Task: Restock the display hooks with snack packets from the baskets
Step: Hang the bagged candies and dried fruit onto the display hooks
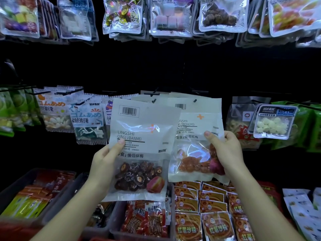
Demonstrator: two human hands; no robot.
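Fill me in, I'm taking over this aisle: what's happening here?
A person is restocking a snack display. Their left hand grips a white packet of dark plums. Their right hand grips a similar packet of red plums, held up beside it at the hooks of the middle row. Whether either packet is on a hook yet is unclear. Baskets of more packets sit below.

One wide-angle view from the person's head faces the display hooks [153, 93] at close range, tilted slightly downward, with baskets [15, 186] along its lower edge.
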